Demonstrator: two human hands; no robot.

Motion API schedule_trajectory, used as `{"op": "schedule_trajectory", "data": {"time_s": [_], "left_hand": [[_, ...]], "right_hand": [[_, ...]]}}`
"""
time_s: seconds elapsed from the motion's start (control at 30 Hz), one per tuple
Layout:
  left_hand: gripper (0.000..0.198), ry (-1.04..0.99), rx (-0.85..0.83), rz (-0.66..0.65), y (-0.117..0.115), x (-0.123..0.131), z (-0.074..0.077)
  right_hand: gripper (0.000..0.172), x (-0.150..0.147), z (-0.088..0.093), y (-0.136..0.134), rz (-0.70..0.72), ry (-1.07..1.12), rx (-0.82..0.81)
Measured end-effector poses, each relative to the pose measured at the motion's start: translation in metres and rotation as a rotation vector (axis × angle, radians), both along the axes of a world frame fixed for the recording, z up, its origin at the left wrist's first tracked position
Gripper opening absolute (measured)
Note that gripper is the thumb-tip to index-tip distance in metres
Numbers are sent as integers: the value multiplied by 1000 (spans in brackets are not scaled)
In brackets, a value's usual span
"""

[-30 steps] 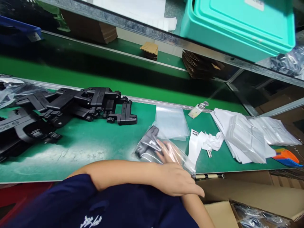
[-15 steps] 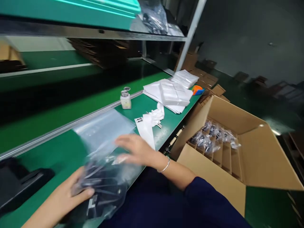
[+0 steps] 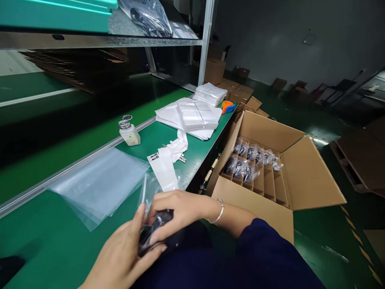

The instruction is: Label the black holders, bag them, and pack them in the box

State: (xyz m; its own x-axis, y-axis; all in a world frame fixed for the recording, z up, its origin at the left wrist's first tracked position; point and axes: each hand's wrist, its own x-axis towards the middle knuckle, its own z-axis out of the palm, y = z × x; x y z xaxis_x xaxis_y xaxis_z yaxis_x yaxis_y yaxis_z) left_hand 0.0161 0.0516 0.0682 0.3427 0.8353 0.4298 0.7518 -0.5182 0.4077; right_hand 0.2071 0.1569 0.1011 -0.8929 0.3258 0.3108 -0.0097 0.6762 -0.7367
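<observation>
Both my hands grip a black item in a clear plastic bag [image 3: 146, 237] at the bench's front edge. My left hand [image 3: 120, 253] holds it from the left, thumb and fingers around it. My right hand [image 3: 177, 210] closes over its upper right side. What the black item is, I cannot make out, since my fingers cover much of it. The bag's loose clear end spreads up toward a white paper strip [image 3: 166, 170] with a printed label. Left of my hands, flat clear plastic bags [image 3: 102, 184] lie on the green bench top [image 3: 36, 233].
An open carton [image 3: 315, 172] with cardboard dividers stands right of the bench, several bagged black items [image 3: 240, 168] in its cells. Farther along the bench are a pump bottle [image 3: 130, 133], stacked clear bags [image 3: 198, 116] and an orange-blue tape dispenser [image 3: 227, 106]. A metal shelf [image 3: 135, 41] spans above.
My right hand has come down from above the flat bags onto the bagged item. The bundle is now compact between both hands. The view has swung to the right.
</observation>
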Motion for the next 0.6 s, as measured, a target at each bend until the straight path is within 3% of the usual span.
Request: {"op": "schedule_trajectory", "data": {"time_s": [0.1,0.2,0.27,0.33,0.4,0.43,0.5,0.6], "left_hand": [[74,54,70,-186,13,29,7],[77,54,5,-299,19,46,12],[78,49,-50,-303,19,46,13],[68,48,-83,-269,18,37,9],[53,57,-118,-241,18,25,3],[48,60,-133,-237,18,20,0],[41,60,-164,-241,18,13,-6],[37,40,-188,-237,16,9,-9]], "right_hand": [[28,37,-11,-11,-106,85,32],[29,90,-3,-31,-278,172,46],[29,139,15,-49,-568,157,61],[28,190,35,-64,-1050,168,119],[25,235,48,-69,-1624,203,328],[25,253,49,-66,-1831,137,415],[26,277,40,-48,-2074,-75,484],[32,294,4,-4,-2122,-605,297]]}}
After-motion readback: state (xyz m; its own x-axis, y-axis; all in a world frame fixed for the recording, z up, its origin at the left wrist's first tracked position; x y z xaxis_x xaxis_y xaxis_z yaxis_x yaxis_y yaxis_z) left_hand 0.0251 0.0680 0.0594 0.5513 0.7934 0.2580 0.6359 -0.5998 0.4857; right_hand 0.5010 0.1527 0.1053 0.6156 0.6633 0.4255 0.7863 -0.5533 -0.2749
